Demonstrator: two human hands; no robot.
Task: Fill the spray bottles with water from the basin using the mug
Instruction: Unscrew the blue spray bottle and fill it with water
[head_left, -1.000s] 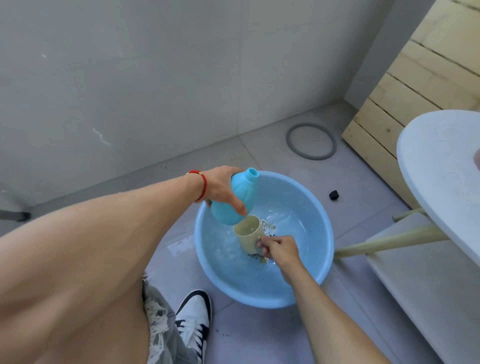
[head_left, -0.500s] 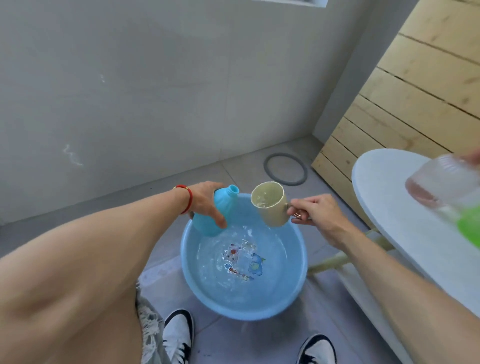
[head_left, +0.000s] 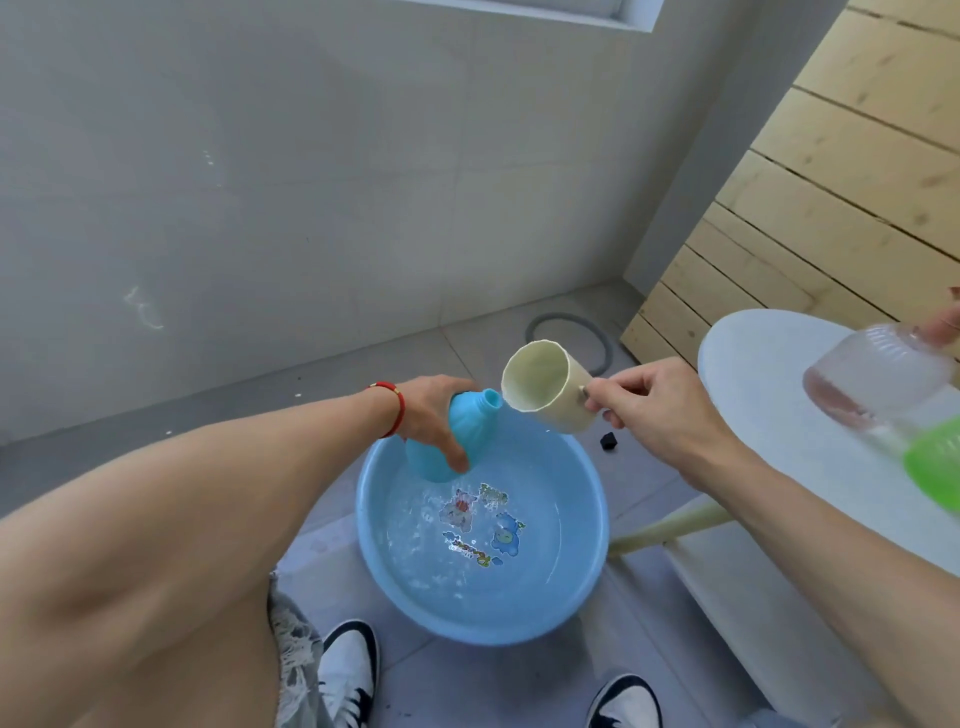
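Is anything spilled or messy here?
No spill shows on the floor. The mug is tipped at the blue bottle mouth over the basin, so drips land in it. One odd bit: a small black thing lies loose on the tiles behind the basin.

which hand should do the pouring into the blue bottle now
Right. The right hand grips the mug by its handle, tilted with its rim beside the blue bottle's open neck. The left hand holds that bottle over the basin.
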